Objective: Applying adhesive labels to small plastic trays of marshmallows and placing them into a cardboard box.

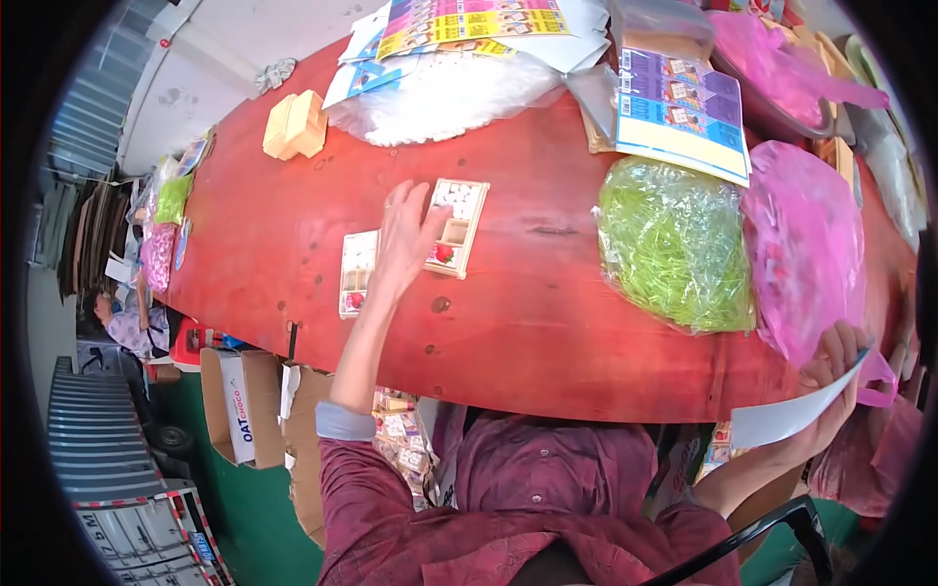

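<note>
My left hand (403, 239) reaches over the red table with its fingers stretched and apart. Its thumb lies over the edge of a small wooden compartment tray (473, 210), which holds white pieces at its far end and a red piece at its near end. Partly hidden behind my left hand and wrist is a second similar tray (352, 278), also with a red piece in it. At the far right, my right hand (835, 386) is closed on a pale card sheet (787, 420), beside a pink plastic bag (806, 254).
Bags of green shredded filler (674, 244) and white material (440, 98) lie on the red table (547, 332). Printed sheets (679, 107) rest above them. Stacked wooden boxes (295, 125) stand at the far left. Cardboard boxes (259, 405) are below the front edge. Another person (132, 317) is at left.
</note>
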### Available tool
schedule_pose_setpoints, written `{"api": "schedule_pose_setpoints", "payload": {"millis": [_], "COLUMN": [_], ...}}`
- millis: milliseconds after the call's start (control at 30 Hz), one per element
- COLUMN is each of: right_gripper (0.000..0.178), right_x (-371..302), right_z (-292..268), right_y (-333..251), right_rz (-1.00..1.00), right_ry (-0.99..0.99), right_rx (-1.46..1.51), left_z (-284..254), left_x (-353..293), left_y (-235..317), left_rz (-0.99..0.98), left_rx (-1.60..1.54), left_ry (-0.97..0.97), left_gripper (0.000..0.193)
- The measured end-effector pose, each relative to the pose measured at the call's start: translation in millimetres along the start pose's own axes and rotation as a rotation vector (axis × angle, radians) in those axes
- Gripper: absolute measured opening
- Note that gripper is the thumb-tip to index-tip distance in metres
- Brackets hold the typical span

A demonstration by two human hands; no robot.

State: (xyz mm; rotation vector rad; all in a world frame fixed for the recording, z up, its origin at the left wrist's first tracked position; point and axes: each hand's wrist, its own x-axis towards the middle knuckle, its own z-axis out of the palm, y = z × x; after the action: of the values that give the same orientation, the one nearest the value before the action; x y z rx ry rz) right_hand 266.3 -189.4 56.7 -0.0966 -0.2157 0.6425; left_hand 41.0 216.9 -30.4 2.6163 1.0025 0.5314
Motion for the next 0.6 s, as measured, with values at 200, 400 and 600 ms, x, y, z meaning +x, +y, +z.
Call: {"api": "schedule_pose_setpoints", "payload": {"millis": [200, 400, 600], "right_gripper": [0.013, 0.011, 0.007], "right_x": [8.5, 4.5, 14.6], "right_z": [9.5, 8.6, 7.1], "right_y": [50.9, 66.2, 100.3], "right_rz": [0.103, 0.167, 0.2], "right_ry": [0.059, 0.162, 0.428], "right_rx": [-0.043, -0.166, -0.269], "left_z": [33.9, 39.9, 30.2], "left_x": [-34.8, -78.5, -128.7], "left_y": [11.0, 73.8, 122.4], "left_rz": [0.004, 0.021, -0.004], "left_rx": [0.045, 0.067, -0.009], "left_ry": [-0.108, -0.141, -0.173], "left_gripper": [0.07, 0.067, 0.062]}}
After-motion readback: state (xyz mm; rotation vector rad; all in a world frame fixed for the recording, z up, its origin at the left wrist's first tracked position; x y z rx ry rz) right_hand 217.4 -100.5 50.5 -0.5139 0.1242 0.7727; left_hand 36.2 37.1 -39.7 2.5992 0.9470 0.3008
